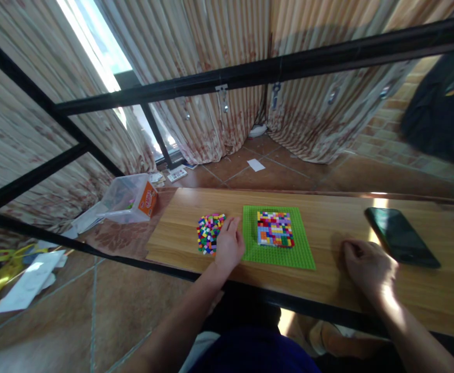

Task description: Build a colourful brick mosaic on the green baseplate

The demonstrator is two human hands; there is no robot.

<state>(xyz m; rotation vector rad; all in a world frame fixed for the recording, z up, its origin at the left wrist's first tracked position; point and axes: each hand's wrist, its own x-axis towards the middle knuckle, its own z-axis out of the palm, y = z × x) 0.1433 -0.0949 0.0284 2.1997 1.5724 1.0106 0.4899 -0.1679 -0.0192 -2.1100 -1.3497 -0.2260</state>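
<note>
My left hand (230, 243) is at the right edge of a heap of small toy bricks (207, 233) in mixed colours. Its fingers are drawn together, and I cannot make out whether a brick is between them. Just right of that hand lies a green baseplate (302, 243). A squarish block of built-up coloured bricks (274, 229) stands on the baseplate. Further right, my right hand (369, 267) rests on the table in a loose fist, apart from the bricks and with nothing visible in it.
The long wooden table (324, 217) carries a dark phone (401, 235) beside my right hand. A clear plastic box (124, 199) with an orange label stands beyond the left end. Black metal bars (196, 83) cross ahead, in front of curtains (227, 46).
</note>
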